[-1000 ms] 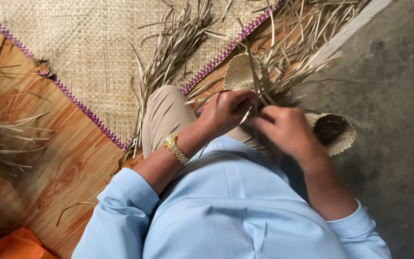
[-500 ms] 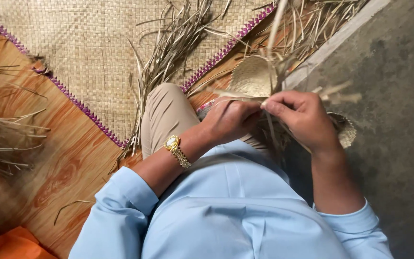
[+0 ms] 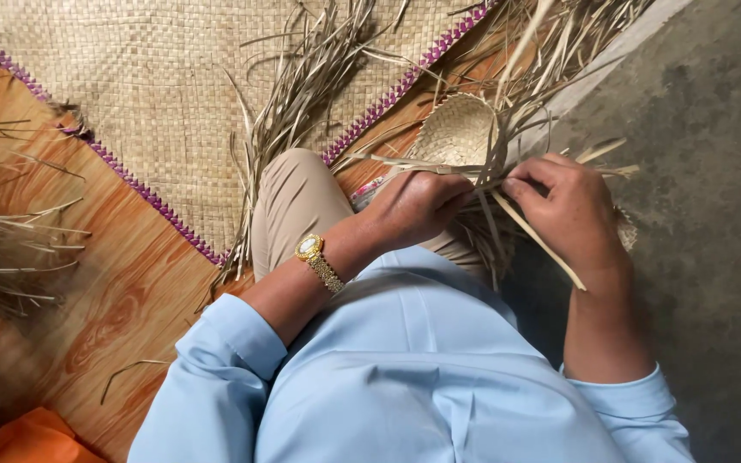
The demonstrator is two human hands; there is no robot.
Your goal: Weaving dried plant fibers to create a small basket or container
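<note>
My left hand [image 3: 418,206], with a gold watch [image 3: 317,260] on the wrist, grips a small half-woven straw piece [image 3: 460,129] whose loose strips stick out in all directions. My right hand [image 3: 568,210] pinches a few pale straw strips [image 3: 542,244] of the same piece, just right of the left hand's fingertips. Both hands work above my knee in beige trousers [image 3: 293,201]. The lower part of the woven piece is hidden behind my hands.
A large woven straw mat with a purple zigzag edge [image 3: 156,94] lies ahead on the wood-pattern floor [image 3: 122,300]. Loose dry strips [image 3: 302,94] lie on it, another bundle [image 3: 2,240] at left. Grey concrete [image 3: 713,171] at right, an orange object [image 3: 27,437] at bottom left.
Both hands rose slightly with the woven piece. The right hand has shifted right and pulled strips outward, hiding the dark round woven object seen earlier.
</note>
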